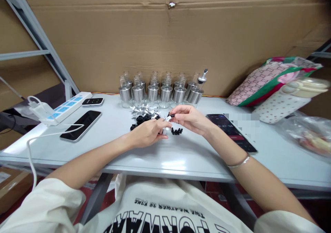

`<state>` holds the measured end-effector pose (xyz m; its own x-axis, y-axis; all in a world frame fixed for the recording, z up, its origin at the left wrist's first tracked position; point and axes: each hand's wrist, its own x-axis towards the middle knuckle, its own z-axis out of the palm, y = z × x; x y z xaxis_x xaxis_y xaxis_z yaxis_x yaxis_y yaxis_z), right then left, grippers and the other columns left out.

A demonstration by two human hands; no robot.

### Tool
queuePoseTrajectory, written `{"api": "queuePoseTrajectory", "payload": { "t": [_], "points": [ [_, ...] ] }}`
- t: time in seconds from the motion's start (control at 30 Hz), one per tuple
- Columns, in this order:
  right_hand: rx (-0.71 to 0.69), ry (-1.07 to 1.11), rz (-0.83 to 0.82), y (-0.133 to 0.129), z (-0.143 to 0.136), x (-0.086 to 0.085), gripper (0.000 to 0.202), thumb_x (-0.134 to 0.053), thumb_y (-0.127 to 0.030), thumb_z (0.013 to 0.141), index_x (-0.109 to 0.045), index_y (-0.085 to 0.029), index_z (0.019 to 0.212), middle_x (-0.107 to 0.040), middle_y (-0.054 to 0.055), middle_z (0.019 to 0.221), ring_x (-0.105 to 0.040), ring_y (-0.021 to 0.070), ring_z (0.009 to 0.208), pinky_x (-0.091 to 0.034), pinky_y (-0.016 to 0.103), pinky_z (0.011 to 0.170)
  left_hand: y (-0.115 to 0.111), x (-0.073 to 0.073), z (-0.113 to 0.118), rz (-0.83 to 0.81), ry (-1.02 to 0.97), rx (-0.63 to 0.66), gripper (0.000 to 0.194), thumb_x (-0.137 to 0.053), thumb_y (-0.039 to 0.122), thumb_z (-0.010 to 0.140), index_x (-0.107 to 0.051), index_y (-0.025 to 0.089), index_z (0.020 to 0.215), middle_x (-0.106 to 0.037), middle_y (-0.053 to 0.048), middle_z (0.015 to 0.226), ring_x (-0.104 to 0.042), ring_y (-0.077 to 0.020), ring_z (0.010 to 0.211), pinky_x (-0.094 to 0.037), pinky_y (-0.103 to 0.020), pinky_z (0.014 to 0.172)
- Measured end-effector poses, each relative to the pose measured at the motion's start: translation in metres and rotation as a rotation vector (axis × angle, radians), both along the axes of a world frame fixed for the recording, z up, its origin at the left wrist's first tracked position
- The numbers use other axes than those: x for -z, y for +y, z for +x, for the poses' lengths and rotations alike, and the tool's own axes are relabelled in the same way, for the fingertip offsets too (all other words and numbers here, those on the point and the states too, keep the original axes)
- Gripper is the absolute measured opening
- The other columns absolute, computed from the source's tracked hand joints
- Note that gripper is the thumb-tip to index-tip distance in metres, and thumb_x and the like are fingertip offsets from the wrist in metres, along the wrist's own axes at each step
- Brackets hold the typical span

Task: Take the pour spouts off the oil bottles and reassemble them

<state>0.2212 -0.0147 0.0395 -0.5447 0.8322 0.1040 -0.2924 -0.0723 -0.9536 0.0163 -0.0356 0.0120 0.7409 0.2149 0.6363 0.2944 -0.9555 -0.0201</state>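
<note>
My left hand (150, 132) is closed around a silver pour spout (168, 119) above the middle of the table. At the spout's tip, the fingers of my right hand (190, 119) pinch a small black cap (172, 115). Behind my left hand lie a heap of silver spouts (143, 109) and several black stoppers (140, 119). Several tiny black caps (177, 131) rest just below my right hand. Glass bottles with metal sleeves (153, 93) stand in rows farther back; the rightmost bottle carries a spout (202, 77).
On the left of the white table (124, 162) are a power strip (69, 107), a phone (81, 126) and a smaller device (92, 102). A tablet (231, 133), tumbler (283, 103), patterned bag (271, 79) and plastic bag (314, 136) lie right. Cardboard (155, 36) stands behind.
</note>
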Motion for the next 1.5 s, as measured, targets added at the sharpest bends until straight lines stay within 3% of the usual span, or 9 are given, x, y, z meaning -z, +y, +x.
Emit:
{"api": "queuePoseTrajectory", "payload": {
  "t": [0.63, 0.77, 0.9, 1.03, 1.17, 1.37, 1.5],
  "points": [
    [-0.047, -0.028, -0.004, 0.004, 0.001, 0.008, 0.021, -0.085, -0.033, 0.059, -0.073, -0.019, 0.07, -0.066, -0.001, 0.073, -0.058, 0.008, 0.066, -0.047, 0.022, 0.067, 0.0, 0.0, 0.002, 0.038, 0.038, -0.001, 0.019, -0.025, 0.034, 0.101, -0.029, 0.019, 0.113, -0.057, -0.005, 0.089, -0.054, -0.0124, 0.067, -0.047, -0.026, 0.062],
    [-0.181, -0.042, 0.017, 0.002, 0.002, 0.007, 0.024, -0.077, -0.036, 0.071, -0.073, -0.02, 0.089, -0.066, 0.001, 0.084, -0.057, 0.0092, 0.071, -0.046, 0.025, 0.07, 0.003, 0.002, -0.001, 0.004, 0.046, 0.024, 0.023, -0.03, 0.035, 0.1, -0.03, 0.019, 0.117, -0.06, -0.005, 0.09, -0.057, -0.0129, 0.07, -0.049, -0.03, 0.067],
    [-0.32, -0.105, 0.063, 0.002, 0.004, 0.008, 0.035, -0.067, -0.042, 0.081, -0.069, -0.017, 0.104, -0.063, 0.003, 0.082, -0.053, 0.0098, 0.073, -0.043, 0.024, 0.069, 0.004, 0.005, -0.003, -0.05, 0.07, 0.055, 0.024, -0.034, 0.033, 0.099, -0.033, 0.02, 0.119, -0.063, -0.009, 0.104, -0.063, -0.016, 0.088, -0.051, -0.034, 0.076],
    [-0.35, -0.117, 0.104, 0.001, 0.004, 0.008, 0.031, -0.068, -0.044, 0.08, -0.069, -0.017, 0.096, -0.058, 0.001, 0.079, -0.05, 0.0083, 0.07, -0.041, 0.022, 0.066, 0.003, 0.005, -0.002, -0.028, 0.107, 0.055, 0.022, -0.037, 0.032, 0.099, -0.038, 0.018, 0.116, -0.065, -0.007, 0.094, -0.063, -0.0165, 0.084, -0.05, -0.033, 0.072],
    [-0.297, -0.102, 0.097, -0.002, 0.0, 0.007, 0.031, -0.07, -0.044, 0.077, -0.067, -0.017, 0.092, -0.057, 0.0, 0.078, -0.047, 0.0088, 0.068, -0.041, 0.023, 0.066, 0.002, 0.005, 0.0, 0.024, 0.084, 0.048, 0.02, -0.036, 0.031, 0.099, -0.039, 0.018, 0.114, -0.063, -0.006, 0.091, -0.061, -0.0147, 0.076, -0.049, -0.03, 0.068],
    [-0.132, 0.051, 0.005, -0.003, -0.005, 0.0, 0.028, -0.074, -0.04, 0.074, -0.065, -0.018, 0.089, -0.048, -0.003, 0.068, -0.045, 0.0085, 0.062, -0.042, 0.023, 0.062, 0.01, -0.001, -0.009, -0.008, -0.138, -0.125, 0.027, -0.038, 0.033, 0.097, -0.033, 0.018, 0.119, -0.061, -0.007, 0.097, -0.056, -0.0116, 0.066, -0.049, -0.031, 0.07],
    [-0.031, 0.172, -0.04, 0.002, -0.004, -0.004, 0.02, -0.07, -0.036, 0.078, -0.062, -0.02, 0.087, -0.039, -0.005, 0.062, -0.041, 0.0081, 0.056, -0.042, 0.023, 0.057, 0.026, -0.015, -0.028, -0.072, -0.212, -0.417, 0.013, -0.037, 0.02, 0.093, -0.045, 0.018, 0.104, -0.061, -0.006, 0.094, -0.059, -0.0153, 0.076, -0.045, -0.033, 0.076]
  ]
}}
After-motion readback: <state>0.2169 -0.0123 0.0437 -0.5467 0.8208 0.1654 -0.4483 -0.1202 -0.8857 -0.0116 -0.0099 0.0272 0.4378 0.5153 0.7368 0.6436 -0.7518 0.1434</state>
